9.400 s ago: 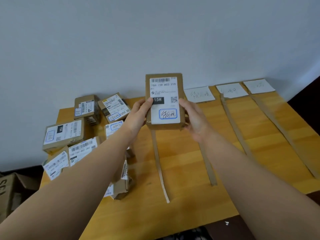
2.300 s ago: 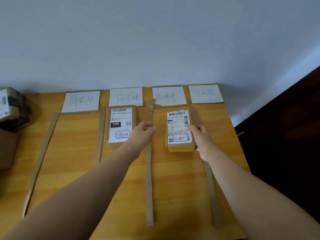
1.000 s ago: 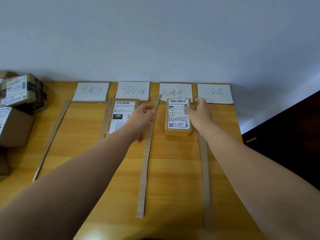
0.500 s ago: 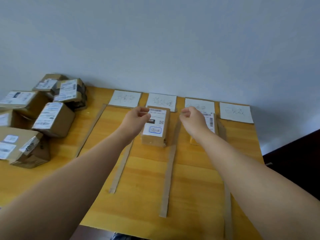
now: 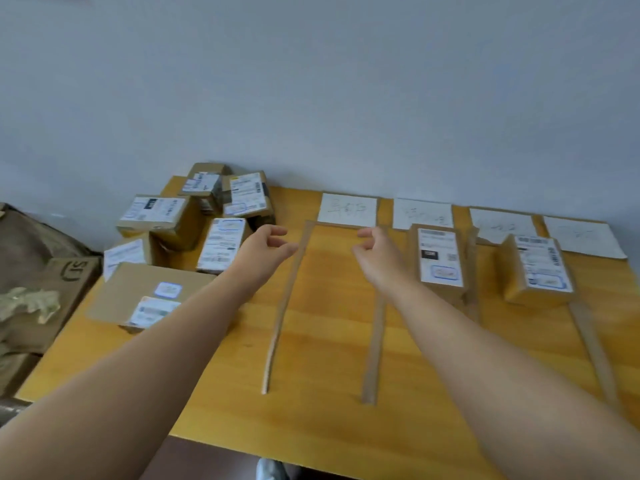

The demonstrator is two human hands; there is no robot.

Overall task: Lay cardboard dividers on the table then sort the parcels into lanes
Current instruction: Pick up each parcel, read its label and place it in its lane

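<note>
Several cardboard divider strips, such as one [image 5: 282, 306] and another [image 5: 375, 344], run front to back on the wooden table [image 5: 322, 403]. White handwritten lane cards [image 5: 347, 209] lie along the wall. One labelled parcel [image 5: 439, 261] lies in the second lane, another parcel [image 5: 540, 268] in the third. A pile of labelled parcels [image 5: 194, 230] sits at the table's left end. My left hand [image 5: 265, 252] hovers with loosely curled, empty fingers beside the pile. My right hand [image 5: 379, 258] hangs over the first lane, also empty.
A large flat box [image 5: 149, 292] lies at the pile's front. Off the table's left edge are open cartons [image 5: 45, 289] with crumpled paper. The wall runs directly behind the table. The table's front edge is close to me.
Both hands have let go of the two placed parcels and swung left toward the pile. The view has panned left, and the frame is blurred by motion.
</note>
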